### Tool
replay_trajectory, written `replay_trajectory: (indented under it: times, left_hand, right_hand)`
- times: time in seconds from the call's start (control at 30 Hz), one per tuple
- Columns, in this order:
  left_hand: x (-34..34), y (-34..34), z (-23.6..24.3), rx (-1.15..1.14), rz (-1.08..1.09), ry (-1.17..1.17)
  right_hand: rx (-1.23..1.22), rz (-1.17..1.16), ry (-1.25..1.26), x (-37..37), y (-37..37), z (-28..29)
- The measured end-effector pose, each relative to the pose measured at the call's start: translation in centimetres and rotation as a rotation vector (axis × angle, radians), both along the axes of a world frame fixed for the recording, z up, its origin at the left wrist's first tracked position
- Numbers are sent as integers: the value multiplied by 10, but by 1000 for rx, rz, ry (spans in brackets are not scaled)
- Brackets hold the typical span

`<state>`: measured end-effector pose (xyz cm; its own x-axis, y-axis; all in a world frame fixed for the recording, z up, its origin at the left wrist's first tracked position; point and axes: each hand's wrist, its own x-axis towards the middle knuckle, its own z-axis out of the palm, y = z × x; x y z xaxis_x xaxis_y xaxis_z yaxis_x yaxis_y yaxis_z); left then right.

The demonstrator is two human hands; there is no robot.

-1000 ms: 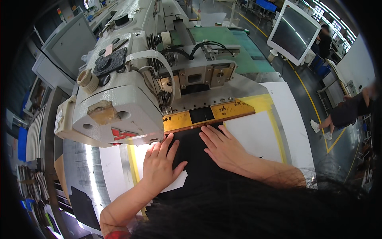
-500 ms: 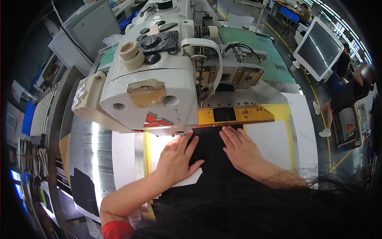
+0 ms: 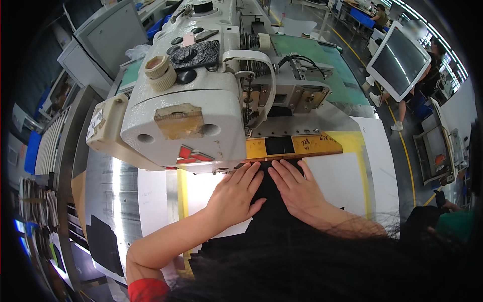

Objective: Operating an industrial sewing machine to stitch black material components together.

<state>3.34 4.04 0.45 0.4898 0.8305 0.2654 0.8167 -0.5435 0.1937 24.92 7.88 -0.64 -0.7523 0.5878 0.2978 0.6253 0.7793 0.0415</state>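
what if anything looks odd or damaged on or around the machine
A yellowish patch on the front of the white machine looks odd: blotchy brown, with uneven edges. No spill shows on the black cloth.

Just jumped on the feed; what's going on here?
A person has both hands laid flat on black material in front of a large white machine head. The left hand has its fingertips close to the head's lower edge; the right hand lies beside it, fingertips near the yellow strip. Neither hand is gripping anything.
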Motion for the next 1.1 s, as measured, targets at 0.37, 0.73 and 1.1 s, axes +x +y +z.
replay_trajectory:
  times: [0.37,0.73,1.1]
  left_hand:
    - [-25,-23,1,45,74,70]
    - [-24,-25,0,37,101,-10]
    - [-27,-23,-3,56,98,-32]
  right_hand:
    - [-56,30,-31,-3,0,3]
    - [-34,-32,25,0,-2,-3]
    - [0,48,38,1,3,-2]
